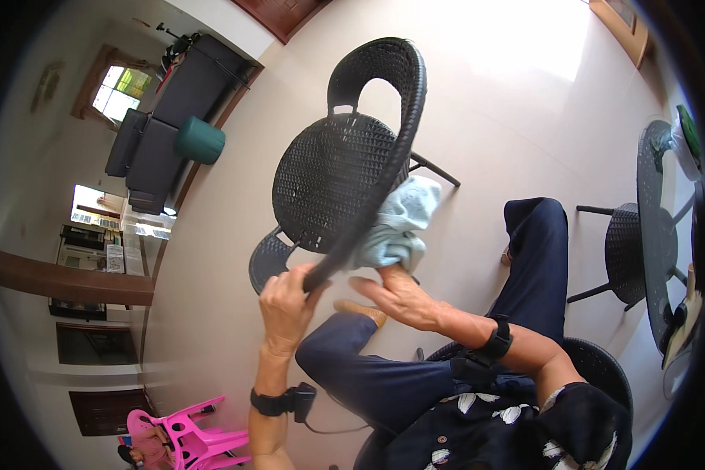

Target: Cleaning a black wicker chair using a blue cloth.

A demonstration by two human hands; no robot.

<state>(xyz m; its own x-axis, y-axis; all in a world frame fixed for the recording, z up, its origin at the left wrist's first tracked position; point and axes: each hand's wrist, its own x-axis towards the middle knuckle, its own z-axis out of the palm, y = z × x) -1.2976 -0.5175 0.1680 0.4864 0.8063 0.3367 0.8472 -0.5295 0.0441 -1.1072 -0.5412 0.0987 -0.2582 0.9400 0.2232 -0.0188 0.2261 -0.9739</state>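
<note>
Two hands (284, 309) (403, 299), woven chair (333, 180) in left, pale cloth (399, 227) in right

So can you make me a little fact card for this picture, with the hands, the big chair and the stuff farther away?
Left hand: grips the rim of the black woven chair
Right hand: at the light blue cloth, fingers hidden, so grip unclear
Chair shape: round seat, curved rim
Farther away: grey sofa, green cylinder, pink chair

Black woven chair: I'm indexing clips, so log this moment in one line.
left hand: gripping curved rim of black woven chair | right hand: fingers hidden by light-blue cloth beside rim | pink plastic chair: lower left
</note>
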